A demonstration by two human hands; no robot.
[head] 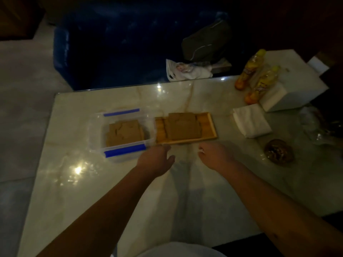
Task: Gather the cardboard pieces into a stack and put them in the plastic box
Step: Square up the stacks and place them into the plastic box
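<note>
A clear plastic box (96, 134) with blue clips stands on the table, left of centre, and brown cardboard pieces (123, 132) lie inside it. Right beside it a wooden tray (211, 131) holds more cardboard pieces (182, 127) piled flat. My left hand (157, 158) hovers just in front of the tray's near left corner, fingers apart, holding nothing. My right hand (215, 154) is a little to the right, in front of the tray's near edge, fingers loosely curled down; nothing shows in it.
White folded napkins (250, 120) lie right of the tray, a brown round object (279, 152) nearer. Two yellow bottles (259, 84) and a white box (289, 84) stand at the back right. A dark blue sofa (111, 43) lies beyond the table's far edge.
</note>
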